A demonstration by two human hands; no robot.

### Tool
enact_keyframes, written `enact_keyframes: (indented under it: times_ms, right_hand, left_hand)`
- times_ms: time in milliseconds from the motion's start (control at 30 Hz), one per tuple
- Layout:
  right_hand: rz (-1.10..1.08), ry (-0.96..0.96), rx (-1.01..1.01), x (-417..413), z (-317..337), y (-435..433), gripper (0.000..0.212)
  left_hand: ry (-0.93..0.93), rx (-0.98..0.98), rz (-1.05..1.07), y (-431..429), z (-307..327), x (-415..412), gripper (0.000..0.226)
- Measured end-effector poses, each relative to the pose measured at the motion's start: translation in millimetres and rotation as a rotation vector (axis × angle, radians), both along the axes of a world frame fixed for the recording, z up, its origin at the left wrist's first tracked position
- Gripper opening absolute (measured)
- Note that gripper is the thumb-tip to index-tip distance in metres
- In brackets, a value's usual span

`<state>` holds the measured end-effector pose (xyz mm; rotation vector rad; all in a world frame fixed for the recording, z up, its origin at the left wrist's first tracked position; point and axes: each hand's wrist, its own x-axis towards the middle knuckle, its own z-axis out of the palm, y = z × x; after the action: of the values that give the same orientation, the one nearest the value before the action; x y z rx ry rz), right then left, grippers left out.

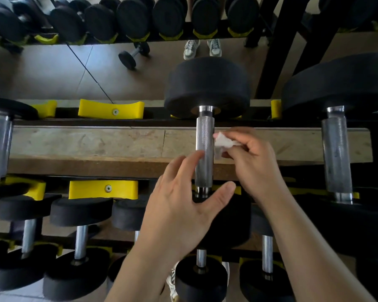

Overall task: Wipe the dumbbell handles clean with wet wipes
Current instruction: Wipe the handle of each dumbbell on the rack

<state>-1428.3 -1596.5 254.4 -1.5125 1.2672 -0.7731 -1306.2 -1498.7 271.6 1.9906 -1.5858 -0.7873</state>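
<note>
So the big dumbbell with black rubber heads (207,88) is sitting in its yellow plastic cradles (111,109) on the top tier of the rack, knurled steel handle (204,149) spanning the gap over the pale wooden board (85,141) underneath. The right hand (252,158) has a crumpled white wet wipe (224,142) pinched between thumb and fingertips, touching or just about touching the right side of the handle near its middle. The left hand (183,205) is spread open, holding nothing, fingertips up against the left side of the bar and thumb stuck out below near the lower collar. My take on doing this bit properly: don't just dab one face of it. Knurling traps grime in the grooves, so I'd flatten the wipe out a little, wrap it as far around the bar as it'll go, and drag it end to end while twisting. The underside is the part everyone skips. That free hand could roll the dumbbell a touch in the cradles, but it looks heavy, so go easy. The thicker chrome handle (336,153) to the right looks like the obvious next one.
</note>
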Motion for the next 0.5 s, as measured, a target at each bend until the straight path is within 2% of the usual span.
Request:
enact_keyframes:
  times_ms: [100, 167, 233, 333, 500]
  right_hand:
    - [0.061, -0.105, 0.089, -3, 4, 3, 0.022]
    - [0.066, -0.043, 0.013, -3, 4, 5, 0.021]
    - [-0.034, 0.023, -0.084, 0, 2, 3, 0.02]
    - [-0.095, 0.011, -0.081, 6, 2, -6, 0.014]
    - [0.104, 0.076, -0.012, 3, 6, 7, 0.013]
  left_hand:
    - [-0.097, -0.049, 0.011, -8, -3, -5, 0.077]
    - [-0.107, -0.055, 0.041, -9, -4, -6, 0.075]
    - [-0.123, -0.041, 0.053, -8, -3, -6, 0.075]
    - [-0.118, -0.032, 0.064, -8, -2, -6, 0.073]
    - [-0.093, -0.03, 0.079, -9, 0, -7, 0.073]
